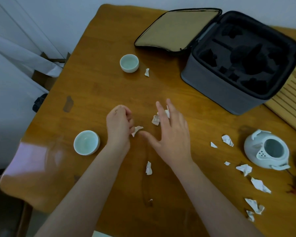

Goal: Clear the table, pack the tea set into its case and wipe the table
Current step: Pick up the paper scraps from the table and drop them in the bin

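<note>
My left hand [119, 124] is curled and pinches a small white paper scrap [137, 130] just above the wooden table [96, 93]. My right hand [171, 132] is spread flat with straight fingers over other paper scraps [155, 120] at the table's middle. Two pale celadon cups stand on the table, one far [129, 63] and one near left [86, 142]. A pale teapot without its lid [267, 149] sits at the right. The grey tea set case [229, 82] stands open at the back right, its black foam slots holding nothing.
Several torn paper scraps lie around: one by the far cup [147, 72], one near my forearms [148, 168], a scatter beside the teapot [244, 169]. A slatted bamboo tray [290, 100] lies at the right edge. A dark stain [68, 104] marks the left side.
</note>
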Available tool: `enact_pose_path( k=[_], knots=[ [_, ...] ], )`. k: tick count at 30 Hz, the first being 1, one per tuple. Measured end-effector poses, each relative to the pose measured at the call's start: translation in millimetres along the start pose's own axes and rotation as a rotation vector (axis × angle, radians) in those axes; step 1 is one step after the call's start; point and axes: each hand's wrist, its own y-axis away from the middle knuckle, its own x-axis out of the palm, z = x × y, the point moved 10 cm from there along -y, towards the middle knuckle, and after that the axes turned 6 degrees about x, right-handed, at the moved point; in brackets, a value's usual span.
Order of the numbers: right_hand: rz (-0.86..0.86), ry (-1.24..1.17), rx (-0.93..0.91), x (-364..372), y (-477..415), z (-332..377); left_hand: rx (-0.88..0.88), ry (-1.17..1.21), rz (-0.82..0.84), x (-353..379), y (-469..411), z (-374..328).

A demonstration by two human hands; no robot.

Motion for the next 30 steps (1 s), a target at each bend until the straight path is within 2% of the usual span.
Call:
enact_pose_path(
  k=[3,5,7,9,16,19,25,28,30],
  knots=[
    [0.015,0.044,0.092,1,-9,-23,0.217,-0.479,0.077,-10,-6,-12],
    [0.106,0.015,0.189,11,-16,-37,0.377,-0.788,0.12,-9,-2,-18],
    [0.153,-0.006,0.242,17,-23,-40,0.455,-1.011,0.162,-4,1,-12],
    [0.119,0.024,0.231,17,-29,-35,0.504,-1.165,0.175,-1,3,-4],
    [-0.055,0.1,0.132,22,-27,-19,0.637,-1.359,0.175,11,10,3],
    [-0.101,0.09,0.116,24,-25,-20,0.774,-1.46,0.159,16,11,3],
    [-0.151,-0.026,0.005,28,-18,-4,0.962,-1.405,0.185,26,15,1],
    [-0.166,-0.097,-0.017,27,-18,-5,0.961,-1.334,0.208,25,14,-2],
    [-0.165,-0.151,-0.008,26,-20,-11,0.9,-1.169,0.215,17,8,-8]
  ],
)
